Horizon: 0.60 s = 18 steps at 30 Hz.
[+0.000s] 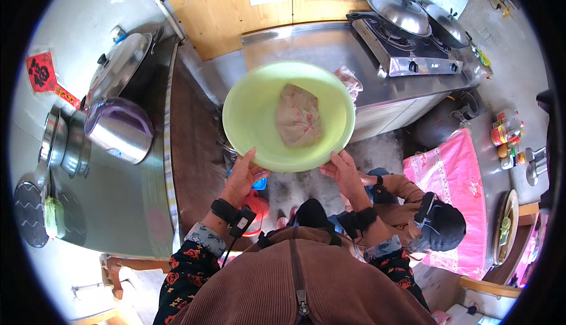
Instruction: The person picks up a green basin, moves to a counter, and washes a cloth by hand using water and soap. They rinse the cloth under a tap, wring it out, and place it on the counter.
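Observation:
A pale green plastic basin point(252, 113) is held up in front of me by its near rim. My left hand point(243, 172) grips the rim at the lower left, thumb on top. At the lower right my right hand point(342, 170) holds the same rim, its fingers partly hidden beneath. Inside the basin lies a crumpled brownish cloth point(299, 117) with reddish marks, right of the middle. Neither hand touches the cloth. Another patterned cloth point(349, 81) sits on the steel counter point(300, 44) just beyond the basin's right side.
A gas stove point(415, 57) carries two lidded woks point(402, 13) at the back right. To my right another person point(411, 210) is close beside my arm, by a pink cloth point(455, 201). A kettle point(121, 135) stands on the left table point(128, 205). A red plastic item point(256, 212) is below.

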{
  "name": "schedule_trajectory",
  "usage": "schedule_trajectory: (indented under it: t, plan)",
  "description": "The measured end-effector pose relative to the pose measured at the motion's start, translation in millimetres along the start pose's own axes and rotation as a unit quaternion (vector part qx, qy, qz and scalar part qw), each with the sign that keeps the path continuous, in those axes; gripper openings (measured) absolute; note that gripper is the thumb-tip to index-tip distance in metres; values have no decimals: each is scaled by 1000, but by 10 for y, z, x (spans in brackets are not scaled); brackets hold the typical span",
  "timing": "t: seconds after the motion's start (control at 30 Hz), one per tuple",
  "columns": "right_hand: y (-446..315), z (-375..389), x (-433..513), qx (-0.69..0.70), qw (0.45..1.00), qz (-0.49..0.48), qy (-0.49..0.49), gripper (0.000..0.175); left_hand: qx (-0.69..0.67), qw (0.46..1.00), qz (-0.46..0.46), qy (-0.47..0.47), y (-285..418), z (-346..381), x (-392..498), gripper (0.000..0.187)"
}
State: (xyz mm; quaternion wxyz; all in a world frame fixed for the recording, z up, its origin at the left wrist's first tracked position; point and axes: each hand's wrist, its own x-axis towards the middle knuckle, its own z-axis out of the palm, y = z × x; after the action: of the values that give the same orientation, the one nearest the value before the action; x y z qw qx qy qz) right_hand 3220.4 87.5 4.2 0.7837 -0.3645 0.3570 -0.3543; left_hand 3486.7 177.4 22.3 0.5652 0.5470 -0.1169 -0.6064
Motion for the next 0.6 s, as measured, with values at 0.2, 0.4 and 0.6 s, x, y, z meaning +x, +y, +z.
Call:
schedule_trajectory:
  t: [0.2, 0.4, 0.6]
  plan:
    - [-296, -74, 1025, 38, 998, -33, -30, 32, 46, 949, 209, 230, 764, -167, 593, 52]
    - [-690, -162, 1909, 13, 997, -36, -69, 29, 195, 899, 335, 203, 2274, -59, 1155, 46]
    - [-920, -88, 2550, 66, 991, -34, -109, 21, 322, 847, 385, 177, 3524, 261, 1719, 51]
